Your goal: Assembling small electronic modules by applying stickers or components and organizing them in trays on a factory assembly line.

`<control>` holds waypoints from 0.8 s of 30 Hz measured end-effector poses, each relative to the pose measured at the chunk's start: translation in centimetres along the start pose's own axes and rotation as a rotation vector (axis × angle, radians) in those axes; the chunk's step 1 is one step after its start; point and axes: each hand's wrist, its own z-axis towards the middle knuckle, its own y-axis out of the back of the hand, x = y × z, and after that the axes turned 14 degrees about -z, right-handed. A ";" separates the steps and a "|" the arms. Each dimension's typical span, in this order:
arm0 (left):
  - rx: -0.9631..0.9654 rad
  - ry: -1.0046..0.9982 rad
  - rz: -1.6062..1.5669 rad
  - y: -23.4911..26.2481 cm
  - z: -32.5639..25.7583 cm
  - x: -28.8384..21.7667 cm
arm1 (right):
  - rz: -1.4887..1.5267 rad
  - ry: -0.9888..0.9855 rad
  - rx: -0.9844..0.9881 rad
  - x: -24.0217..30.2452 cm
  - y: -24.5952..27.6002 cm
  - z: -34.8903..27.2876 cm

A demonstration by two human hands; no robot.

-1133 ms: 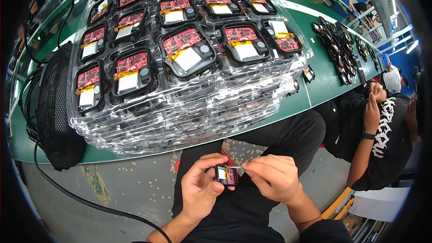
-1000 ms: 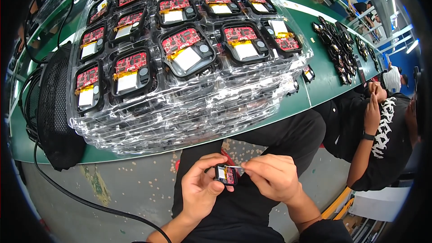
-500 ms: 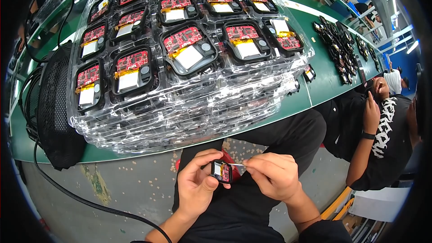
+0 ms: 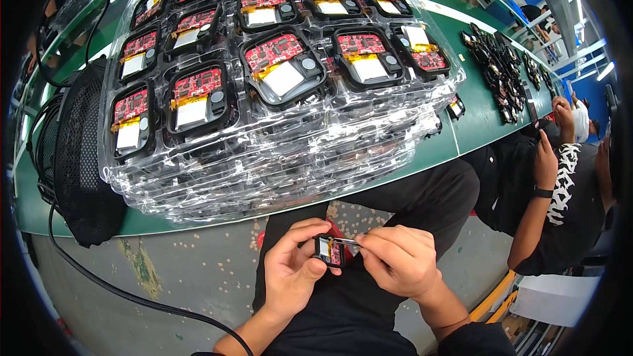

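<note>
Above my lap, my left hand (image 4: 290, 267) grips a small black device housing (image 4: 330, 251) by its edges, thumb in front and fingers behind. Inside it show a white battery, yellow tape and a red circuit board. My right hand (image 4: 401, 260) pinches slim metal tweezers (image 4: 345, 241), pointed left, with the tips at the upper part of the housing. Whether the tips touch the board is too small to tell. Beyond my hands, clear plastic trays (image 4: 283, 158) are stacked on the bench, the top one filled with similar housings (image 4: 282, 66).
The green bench (image 4: 432, 165) ends just past my knees. A black mesh bag (image 4: 89, 158) and a cable (image 4: 145, 300) lie at the left. Dark parts (image 4: 494, 72) are heaped at the right, near a seated co-worker (image 4: 560, 191).
The housing and my left hand have shifted slightly to the right. The tweezers now lie further over the housing. The co-worker's hand has risen a little.
</note>
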 end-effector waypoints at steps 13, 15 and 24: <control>0.000 -0.003 -0.026 0.0 -0.2 -0.1 | 0.082 -0.038 -0.009 -0.1 -1.0 -0.5; 0.002 -0.001 -0.033 0.0 -0.2 -0.1 | 0.096 -0.052 0.002 0.0 -1.0 -0.5; -0.013 0.031 -0.082 0.1 -0.3 0.1 | 0.164 -0.099 0.021 0.0 -1.0 -0.5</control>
